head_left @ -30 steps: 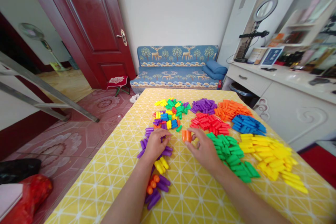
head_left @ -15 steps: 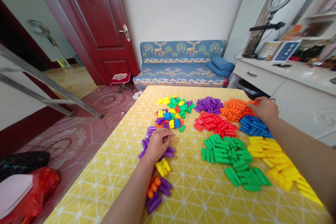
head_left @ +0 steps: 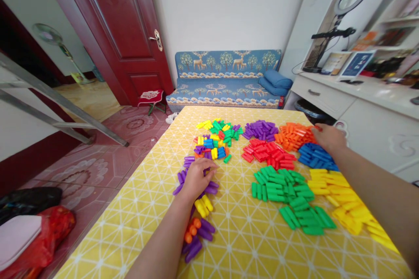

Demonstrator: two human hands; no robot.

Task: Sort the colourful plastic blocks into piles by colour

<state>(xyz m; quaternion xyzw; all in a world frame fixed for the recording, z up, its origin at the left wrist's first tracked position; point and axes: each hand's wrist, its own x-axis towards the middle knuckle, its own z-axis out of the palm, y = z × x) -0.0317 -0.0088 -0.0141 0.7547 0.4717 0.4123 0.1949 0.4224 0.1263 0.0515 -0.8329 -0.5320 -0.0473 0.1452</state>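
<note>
Plastic peg-like pieces lie sorted by colour on a yellow patterned tablecloth point(head_left: 242, 235). My left hand point(head_left: 196, 177) curls down over a small cluster of purple pieces point(head_left: 211, 188) at the left, fingers wrapped on them. My right hand point(head_left: 329, 138) reaches far right, fingers stretched out and low at the right edge of the orange pile point(head_left: 293, 135), just above the blue pile point(head_left: 314, 157). Nothing shows in that hand. Red point(head_left: 268, 153), green point(head_left: 288, 192), yellow point(head_left: 347, 205) and purple point(head_left: 260, 130) piles lie between my arms.
A mixed unsorted heap point(head_left: 216, 139) sits at the far middle. Yellow, orange and purple pieces point(head_left: 196, 226) lie by my left forearm. A white desk point(head_left: 360, 96) stands to the right, a blue sofa point(head_left: 225, 83) beyond, a red door point(head_left: 121, 30) and red bag point(head_left: 49, 231) to the left.
My right hand carried orange pieces from the middle of the table out to the orange pile at the far right and now rests at its edge. My left hand stayed on the purple pieces.
</note>
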